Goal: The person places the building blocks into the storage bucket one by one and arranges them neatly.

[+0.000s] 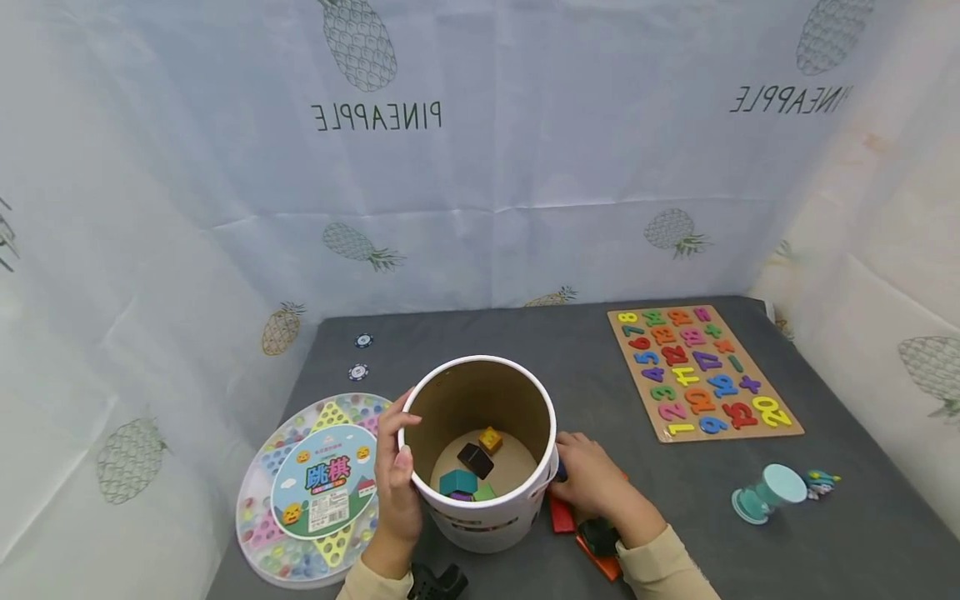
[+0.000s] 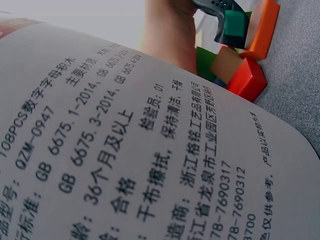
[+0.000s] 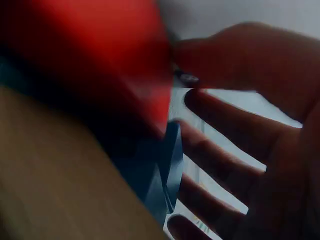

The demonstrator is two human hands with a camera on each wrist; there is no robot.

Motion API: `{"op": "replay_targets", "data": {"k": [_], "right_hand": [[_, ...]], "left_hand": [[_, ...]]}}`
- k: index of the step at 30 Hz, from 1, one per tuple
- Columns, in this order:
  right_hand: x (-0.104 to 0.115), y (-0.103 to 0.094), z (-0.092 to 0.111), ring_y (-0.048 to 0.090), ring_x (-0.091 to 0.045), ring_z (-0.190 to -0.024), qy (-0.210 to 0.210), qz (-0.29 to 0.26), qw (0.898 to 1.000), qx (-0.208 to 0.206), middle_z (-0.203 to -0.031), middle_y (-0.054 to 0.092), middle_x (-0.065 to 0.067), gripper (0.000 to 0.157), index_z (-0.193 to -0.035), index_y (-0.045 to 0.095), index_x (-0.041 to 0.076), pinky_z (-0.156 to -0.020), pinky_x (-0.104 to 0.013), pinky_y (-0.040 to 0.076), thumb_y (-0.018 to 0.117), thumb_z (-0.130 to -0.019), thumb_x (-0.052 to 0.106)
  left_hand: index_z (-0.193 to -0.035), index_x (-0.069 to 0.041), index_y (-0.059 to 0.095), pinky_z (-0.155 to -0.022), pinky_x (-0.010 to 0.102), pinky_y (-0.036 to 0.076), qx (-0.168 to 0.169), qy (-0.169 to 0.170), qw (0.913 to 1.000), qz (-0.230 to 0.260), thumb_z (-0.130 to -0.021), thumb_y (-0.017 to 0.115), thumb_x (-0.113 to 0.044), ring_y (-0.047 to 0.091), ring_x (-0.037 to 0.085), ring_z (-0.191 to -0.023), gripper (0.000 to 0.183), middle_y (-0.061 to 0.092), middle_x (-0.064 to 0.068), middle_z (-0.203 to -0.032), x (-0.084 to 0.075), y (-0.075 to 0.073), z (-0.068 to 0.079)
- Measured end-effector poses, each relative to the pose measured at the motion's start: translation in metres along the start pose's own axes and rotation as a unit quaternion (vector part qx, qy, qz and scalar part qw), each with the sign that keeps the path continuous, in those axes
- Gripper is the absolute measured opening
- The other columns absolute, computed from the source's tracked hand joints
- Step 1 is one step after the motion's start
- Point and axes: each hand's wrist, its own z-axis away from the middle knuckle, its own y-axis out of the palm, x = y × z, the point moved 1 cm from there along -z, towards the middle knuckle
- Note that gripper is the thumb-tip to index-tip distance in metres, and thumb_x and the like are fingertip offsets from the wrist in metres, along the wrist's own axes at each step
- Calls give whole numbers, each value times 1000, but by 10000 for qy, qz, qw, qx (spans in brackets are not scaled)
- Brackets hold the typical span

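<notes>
A white bucket [image 1: 487, 533] stands at the front of the table, with several coloured blocks inside, among them a teal block [image 1: 458, 482] and a black block [image 1: 476, 459]. My left hand [image 1: 397, 483] holds the bucket's left side at the rim; in the left wrist view the printed bucket wall [image 2: 150, 150] hides that hand. Close to the bucket's right side is my right hand [image 1: 592, 475], over loose blocks. In the right wrist view its fingers are spread apart beside a blue block [image 3: 173, 167], and a blurred red block [image 3: 115, 45] lies near the thumb.
A round Chinese checkers set [image 1: 258, 475] lies left of the bucket. At the back right is a number puzzle board [image 1: 652, 400]. A turquoise cup-like object [image 1: 768, 493] lies right, beside a small colourful figure [image 1: 821, 483]. Two chips [image 1: 358, 372] lie at the back left.
</notes>
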Motion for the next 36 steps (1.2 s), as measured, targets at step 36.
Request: {"op": "replay_targets", "data": {"k": [36], "right_hand": [[82, -100, -11, 39, -19, -132, -1093, -2407, 9435, -1996, -122, 61, 9, 32, -112, 66, 27, -114, -44, 8, 76, -82, 22]], "left_hand": [[-116, 11, 42, -100, 43, 34, 25, -28, 10000, 22, -96, 28, -24, 28, 42, -131, 43, 32, 28, -142, 1, 3, 0]]}}
